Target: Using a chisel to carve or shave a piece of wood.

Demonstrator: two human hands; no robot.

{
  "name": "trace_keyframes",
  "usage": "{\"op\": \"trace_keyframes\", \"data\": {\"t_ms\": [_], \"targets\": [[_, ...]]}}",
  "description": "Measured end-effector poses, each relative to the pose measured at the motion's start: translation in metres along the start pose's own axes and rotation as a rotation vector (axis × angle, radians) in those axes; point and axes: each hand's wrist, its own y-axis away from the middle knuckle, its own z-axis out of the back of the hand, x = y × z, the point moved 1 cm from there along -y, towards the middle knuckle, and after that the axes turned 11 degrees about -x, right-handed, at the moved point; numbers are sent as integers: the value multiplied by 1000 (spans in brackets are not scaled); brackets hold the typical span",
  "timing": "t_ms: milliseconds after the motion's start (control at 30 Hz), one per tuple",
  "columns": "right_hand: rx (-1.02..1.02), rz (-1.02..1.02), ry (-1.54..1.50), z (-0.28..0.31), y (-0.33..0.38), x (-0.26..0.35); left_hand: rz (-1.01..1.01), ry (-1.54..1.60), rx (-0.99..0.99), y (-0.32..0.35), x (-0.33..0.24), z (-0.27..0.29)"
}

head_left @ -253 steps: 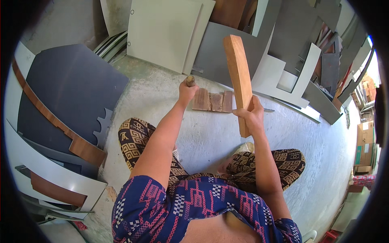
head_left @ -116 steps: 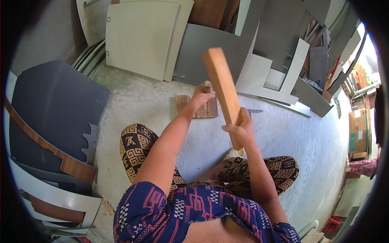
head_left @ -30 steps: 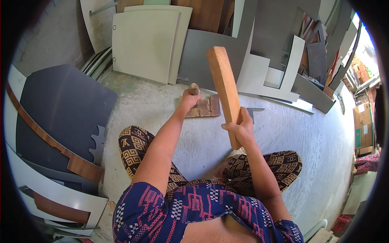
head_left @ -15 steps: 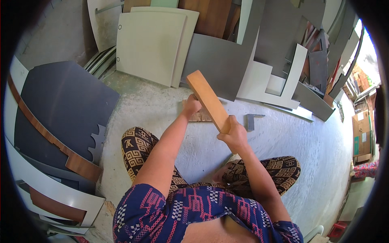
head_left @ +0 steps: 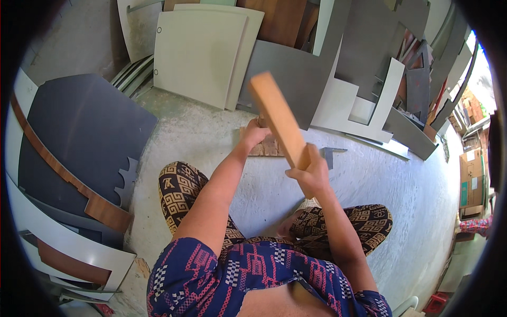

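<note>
My right hand (head_left: 315, 171) is closed round the near end of a thick, light-brown wooden bar (head_left: 282, 119). The bar is raised and slants away to the far left, its far end above and beyond my left hand (head_left: 255, 136). That left hand is closed just over a rough wood block (head_left: 268, 148) lying on the floor. The bar covers part of the left fingers and of the block, so what they grip I cannot make out. To the right of the block lies a grey L-shaped square (head_left: 329, 156), partly behind my right hand.
Pale board panels (head_left: 198, 58) and dark grey sheets (head_left: 280, 68) lean along the far side. More cut sheets and offcuts (head_left: 79, 137) stand at the left. Cardboard boxes (head_left: 471, 179) are at the far right. My bent legs (head_left: 182, 193) frame the concrete floor (head_left: 259, 201).
My right hand has lifted the wooden bar, and its far end has swung up and slightly right. My left hand stays by the wood block, a little shifted in the picture.
</note>
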Motion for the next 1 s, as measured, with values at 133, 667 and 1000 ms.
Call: {"op": "trace_keyframes", "data": {"t_ms": [133,667,1000], "targets": [[-270,184,-402,3,8,29,-30,-50,14,-18,27,15],[-176,-176,-345,17,-1,-7,125,290,-118,0,-11,20],[-131,-163,-224,9,8,-7,-25,-36,-20,1,9,3]]}}
